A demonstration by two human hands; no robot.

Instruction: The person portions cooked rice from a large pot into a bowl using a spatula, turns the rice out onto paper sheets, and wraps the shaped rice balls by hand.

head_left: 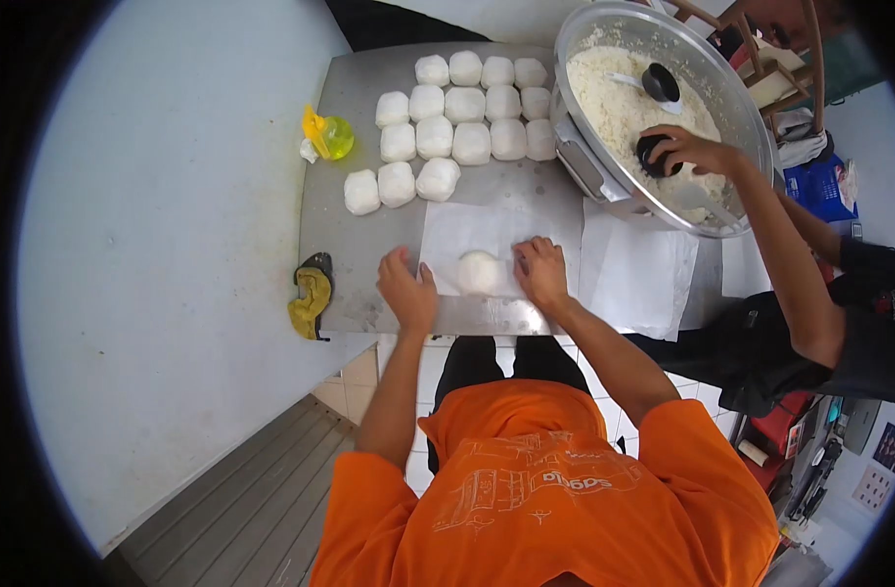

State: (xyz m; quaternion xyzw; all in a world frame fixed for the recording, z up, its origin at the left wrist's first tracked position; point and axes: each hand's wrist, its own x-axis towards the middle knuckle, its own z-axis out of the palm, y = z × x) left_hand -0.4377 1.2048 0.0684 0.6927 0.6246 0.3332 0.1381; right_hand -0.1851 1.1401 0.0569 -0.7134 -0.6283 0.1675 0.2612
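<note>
A rounded white mound of rice [481, 273] rests on a sheet of white paper [457, 227] near the front edge of the metal table. My left hand [406, 292] is at the paper's left side, thumb and fingers apart, with nothing visible between them. On the other side of the mound, my right hand [542, 276] has bent fingers closed at the paper, close beside the rice. Some of its fingertips are hard to make out. Several white paper-wrapped packets [464, 105] stand in rows farther back on the table.
A large metal pot [581, 125] of loose rice stands back right. A co-worker's hand [684, 154] grips a black cup [653, 155] in it. More paper [633, 269] lies right. At left are a yellow-topped bottle [338, 138] and a black tape dispenser [313, 293].
</note>
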